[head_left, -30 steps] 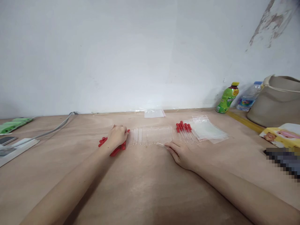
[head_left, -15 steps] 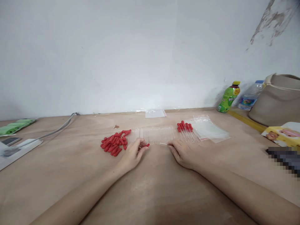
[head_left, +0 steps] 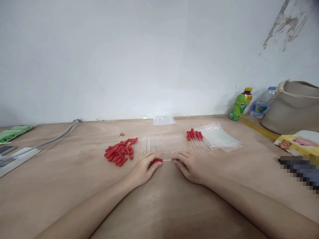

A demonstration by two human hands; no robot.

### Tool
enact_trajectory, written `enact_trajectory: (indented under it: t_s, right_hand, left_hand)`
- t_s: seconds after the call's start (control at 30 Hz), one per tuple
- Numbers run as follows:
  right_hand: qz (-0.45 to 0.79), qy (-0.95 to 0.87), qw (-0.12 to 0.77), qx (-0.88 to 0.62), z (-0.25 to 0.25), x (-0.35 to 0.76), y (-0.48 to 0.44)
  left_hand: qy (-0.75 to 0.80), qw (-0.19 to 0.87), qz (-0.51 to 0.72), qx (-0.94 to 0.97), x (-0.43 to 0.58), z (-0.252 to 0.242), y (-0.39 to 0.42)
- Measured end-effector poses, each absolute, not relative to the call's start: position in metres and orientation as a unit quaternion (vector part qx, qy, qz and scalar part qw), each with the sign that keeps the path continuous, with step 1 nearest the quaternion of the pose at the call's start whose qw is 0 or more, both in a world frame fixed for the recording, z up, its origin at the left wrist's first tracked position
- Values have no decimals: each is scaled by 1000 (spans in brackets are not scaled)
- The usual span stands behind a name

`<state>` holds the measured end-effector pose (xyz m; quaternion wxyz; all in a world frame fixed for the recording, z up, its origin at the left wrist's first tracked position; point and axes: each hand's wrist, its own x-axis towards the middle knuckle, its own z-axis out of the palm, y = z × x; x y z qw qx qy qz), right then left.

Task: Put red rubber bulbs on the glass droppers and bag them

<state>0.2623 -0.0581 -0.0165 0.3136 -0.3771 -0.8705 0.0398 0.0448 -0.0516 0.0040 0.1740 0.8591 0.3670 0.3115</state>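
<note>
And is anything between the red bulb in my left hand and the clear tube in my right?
Nothing visible: the red bulb in your left hand faces the clear tube in your right hand. Whether they touch, I can't tell.

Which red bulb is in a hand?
The red bulb pinched in the left hand; the others lie in the loose pile or sit on the tubes at right.

On the far right, a green bottle (head_left: 239,106) with a yellow cap stands beside a clear bottle (head_left: 260,107) with a blue cap, left of a beige bucket (head_left: 290,111). Nearer on the right lie a yellow and white packet (head_left: 297,142) and a blurred dark object (head_left: 299,170). On the left, a grey cable (head_left: 61,136) reaches a white power strip (head_left: 26,156); a green item (head_left: 16,132) lies farther back.
</note>
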Motion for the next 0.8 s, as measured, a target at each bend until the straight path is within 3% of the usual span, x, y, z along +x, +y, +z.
enact_trajectory:
  t_s: [0.43,0.8]
  right_hand:
    - [81,-867,322,-371,-18,264,-57]
    - [83,-888,272,-361,-5,264,-58]
  left_hand:
    - [347,213,313,858,45,-2,-52]
    - [371,259,285,845,45,-10,-54]
